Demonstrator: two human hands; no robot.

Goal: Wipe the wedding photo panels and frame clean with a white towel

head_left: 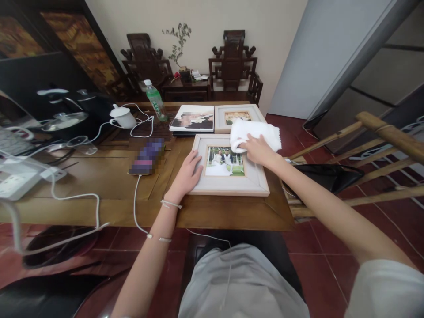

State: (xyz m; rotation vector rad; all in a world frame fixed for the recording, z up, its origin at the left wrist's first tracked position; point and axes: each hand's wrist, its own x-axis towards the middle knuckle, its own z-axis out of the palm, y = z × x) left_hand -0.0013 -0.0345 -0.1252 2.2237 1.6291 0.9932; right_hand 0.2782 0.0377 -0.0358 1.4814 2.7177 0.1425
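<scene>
A white picture frame (232,185) with a photo of two people lies flat near the table's front edge. My left hand (190,173) rests on its left border, fingers stretched out. On the upper right corner of the frame, my right hand (258,150) grips a folded white cloth (258,132). The cloth covers that corner and overlaps the near edge of a second picture frame (220,119) lying behind. Left of the second frame is a flat photo album or stack (194,117) with a picture on its cover.
On the wooden table (109,172), a phone (147,157) with a white cable lies to the left. Further left are a green-labelled bottle (155,100), a white lidded cup (122,117), a clear cup (82,145) and a power strip (20,176). A bamboo chair (391,132) stands at right.
</scene>
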